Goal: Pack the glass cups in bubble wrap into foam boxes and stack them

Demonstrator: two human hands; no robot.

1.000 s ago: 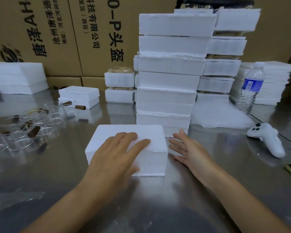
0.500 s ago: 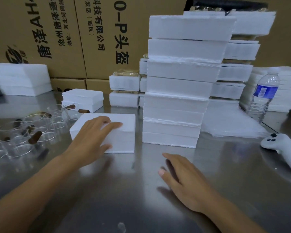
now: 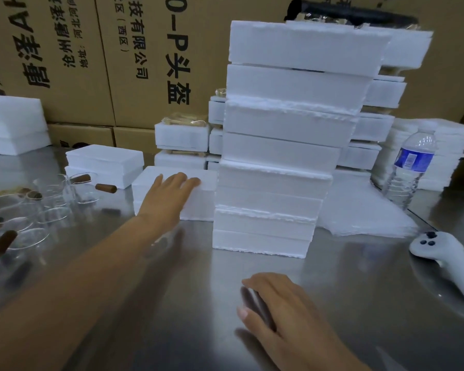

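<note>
Glass cups (image 3: 48, 210) at far left on steel table (image 3: 359, 303), bare, not yet wrapped, brown corks (image 3: 106, 188) lying among them. Just right of them, closed foam box (image 3: 198, 202) on the table, pressed under left hand (image 3: 169, 195), fingers straight and spread flat over the lid, gripping nothing. Placed just beside tall stack (image 3: 279, 145) of like boxes; touching or not, cannot tell. Probably the stacking step, with one finished box at the foot of the pile. Right hand (image 3: 279, 314) low in the foreground, resting on the table, fingers relaxed, empty. Further right: white sheets (image 3: 359, 210), water bottle (image 3: 410, 170), controller (image 3: 445, 259). Next move likely calls for both hands on the box sides and a square, gentle set-down, given the pile's height and uneven layers; otherwise a reach back left for a cup.
</note>
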